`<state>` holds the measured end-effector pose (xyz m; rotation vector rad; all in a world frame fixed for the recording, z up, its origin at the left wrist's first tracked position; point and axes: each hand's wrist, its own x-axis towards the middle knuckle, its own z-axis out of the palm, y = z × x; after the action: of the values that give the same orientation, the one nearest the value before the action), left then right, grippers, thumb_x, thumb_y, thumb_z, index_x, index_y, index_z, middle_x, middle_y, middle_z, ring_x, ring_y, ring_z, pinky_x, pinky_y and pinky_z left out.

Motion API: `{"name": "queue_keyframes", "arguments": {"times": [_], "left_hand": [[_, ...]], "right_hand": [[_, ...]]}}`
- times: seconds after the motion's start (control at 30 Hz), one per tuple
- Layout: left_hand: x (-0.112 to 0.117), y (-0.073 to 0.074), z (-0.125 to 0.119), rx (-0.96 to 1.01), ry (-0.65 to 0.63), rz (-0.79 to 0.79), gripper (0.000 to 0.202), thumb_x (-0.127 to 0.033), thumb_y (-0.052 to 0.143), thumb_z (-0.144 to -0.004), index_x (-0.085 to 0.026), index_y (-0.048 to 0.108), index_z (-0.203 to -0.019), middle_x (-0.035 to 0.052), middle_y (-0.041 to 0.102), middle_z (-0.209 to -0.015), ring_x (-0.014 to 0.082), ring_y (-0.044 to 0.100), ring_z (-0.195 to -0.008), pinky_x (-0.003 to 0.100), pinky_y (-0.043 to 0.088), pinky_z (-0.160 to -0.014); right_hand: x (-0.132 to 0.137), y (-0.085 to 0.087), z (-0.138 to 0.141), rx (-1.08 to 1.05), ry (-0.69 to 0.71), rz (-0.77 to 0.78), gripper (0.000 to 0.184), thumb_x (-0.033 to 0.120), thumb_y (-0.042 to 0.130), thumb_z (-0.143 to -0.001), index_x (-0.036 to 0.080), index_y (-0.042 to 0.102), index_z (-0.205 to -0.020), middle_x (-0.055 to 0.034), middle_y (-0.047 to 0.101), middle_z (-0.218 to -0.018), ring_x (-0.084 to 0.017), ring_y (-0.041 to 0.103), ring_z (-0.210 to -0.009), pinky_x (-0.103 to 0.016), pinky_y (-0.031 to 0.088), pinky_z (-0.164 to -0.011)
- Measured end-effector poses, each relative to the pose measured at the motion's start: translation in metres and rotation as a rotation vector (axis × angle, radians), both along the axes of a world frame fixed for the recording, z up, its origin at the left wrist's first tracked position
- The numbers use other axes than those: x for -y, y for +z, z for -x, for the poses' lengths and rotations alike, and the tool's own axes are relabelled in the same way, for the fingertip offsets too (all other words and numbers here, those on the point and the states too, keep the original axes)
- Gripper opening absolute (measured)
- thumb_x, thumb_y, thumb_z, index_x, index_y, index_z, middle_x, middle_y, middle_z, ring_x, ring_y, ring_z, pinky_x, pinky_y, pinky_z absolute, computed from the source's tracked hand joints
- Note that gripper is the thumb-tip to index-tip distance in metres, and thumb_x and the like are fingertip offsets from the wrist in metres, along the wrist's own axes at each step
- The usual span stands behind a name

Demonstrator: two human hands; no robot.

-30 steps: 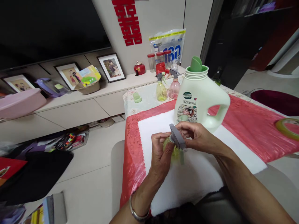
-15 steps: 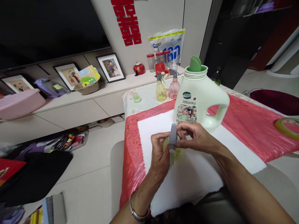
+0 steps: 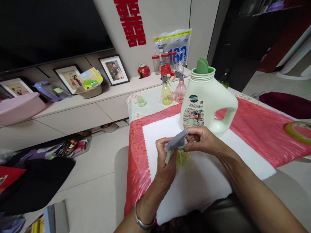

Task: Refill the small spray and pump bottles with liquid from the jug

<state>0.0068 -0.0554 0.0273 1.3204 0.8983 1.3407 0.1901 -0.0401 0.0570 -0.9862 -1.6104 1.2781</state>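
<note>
A small yellow-green spray bottle (image 3: 181,156) stands over the white cloth (image 3: 194,181), gripped by my left hand (image 3: 165,163) around its body. Its grey trigger head (image 3: 175,143) points left, with a pale green trigger hanging below. My right hand (image 3: 202,140) pinches the collar of that spray head from the right. Just behind my hands stands a big white detergent jug (image 3: 208,102) with an open green spout.
Two more small spray bottles, yellow (image 3: 167,92) and pink (image 3: 180,89), stand at the table's far end beside a green cap (image 3: 141,102). A red tablecloth (image 3: 255,129) lies under the white cloth. A tape roll (image 3: 298,131) sits far right. Framed photos line the low cabinet (image 3: 73,110).
The spray head has turned: its nozzle pointed down-right, then toward me, and now points left. Both hands stay on the bottle in the same place.
</note>
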Motion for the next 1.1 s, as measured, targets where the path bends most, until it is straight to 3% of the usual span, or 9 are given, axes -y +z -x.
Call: {"name": "queue_keyframes", "arguments": {"times": [0.17,0.37,0.47,0.63,0.77,0.97,1.1], "left_hand": [[-0.002,-0.012,0.005,0.020,-0.055,0.042,0.032,-0.045,0.071,-0.091,-0.024,0.058,-0.110,0.0034,0.066,-0.103,0.0207,0.065,-0.098,0.032,0.051,-0.085],[-0.005,-0.022,0.003,0.175,-0.093,0.186,0.042,-0.044,0.078,-0.086,-0.026,0.055,-0.116,0.0024,0.069,-0.107,0.0177,0.068,-0.093,0.030,0.053,-0.082],[-0.005,-0.023,0.002,0.205,-0.094,0.194,0.043,-0.047,0.077,-0.086,-0.026,0.055,-0.117,0.0017,0.069,-0.104,0.0170,0.068,-0.090,0.029,0.054,-0.080],[-0.006,-0.023,0.002,0.192,-0.073,0.165,0.037,-0.046,0.073,-0.090,-0.025,0.057,-0.115,0.0027,0.070,-0.106,0.0187,0.068,-0.099,0.031,0.053,-0.086],[-0.006,-0.022,0.002,0.216,-0.087,0.212,0.044,-0.043,0.080,-0.084,-0.026,0.057,-0.116,0.0037,0.070,-0.112,0.0199,0.070,-0.099,0.032,0.055,-0.086],[-0.006,-0.021,0.001,0.231,-0.111,0.226,0.045,-0.041,0.082,-0.082,-0.025,0.057,-0.116,0.0056,0.073,-0.114,0.0216,0.072,-0.102,0.034,0.056,-0.087],[-0.006,-0.021,0.002,0.274,-0.138,0.213,0.044,-0.042,0.079,-0.085,-0.025,0.055,-0.117,0.0049,0.075,-0.109,0.0219,0.073,-0.100,0.034,0.056,-0.086]], "right_hand": [[-0.001,0.000,0.002,0.005,-0.016,-0.012,0.040,0.041,0.086,-0.074,0.014,0.067,-0.096,0.0015,0.042,-0.081,-0.004,0.035,-0.065,-0.017,0.028,-0.055],[-0.003,0.002,-0.002,0.031,0.063,-0.076,0.039,0.044,0.079,-0.083,0.017,0.072,-0.112,-0.0068,0.055,-0.109,-0.014,0.051,-0.098,-0.022,0.041,-0.077],[-0.003,0.003,-0.002,0.023,0.082,-0.086,0.035,0.046,0.076,-0.086,0.018,0.074,-0.107,-0.0069,0.055,-0.112,-0.015,0.053,-0.103,-0.025,0.043,-0.083],[-0.005,-0.001,0.001,0.007,0.024,-0.101,0.038,0.042,0.086,-0.076,0.017,0.072,-0.101,-0.0055,0.056,-0.110,-0.015,0.054,-0.104,-0.025,0.043,-0.085],[-0.005,-0.002,0.004,0.011,-0.005,-0.135,0.041,0.041,0.089,-0.074,0.016,0.070,-0.099,-0.0058,0.058,-0.111,-0.016,0.054,-0.105,-0.027,0.043,-0.089],[-0.004,0.004,0.000,0.001,0.126,-0.162,0.044,0.047,0.072,-0.090,0.019,0.069,-0.124,-0.0091,0.057,-0.126,-0.019,0.053,-0.121,-0.033,0.044,-0.104],[-0.004,0.003,-0.001,-0.015,0.138,-0.173,0.037,0.044,0.071,-0.092,0.017,0.071,-0.118,-0.0092,0.058,-0.124,-0.018,0.055,-0.119,-0.031,0.045,-0.103]]}}
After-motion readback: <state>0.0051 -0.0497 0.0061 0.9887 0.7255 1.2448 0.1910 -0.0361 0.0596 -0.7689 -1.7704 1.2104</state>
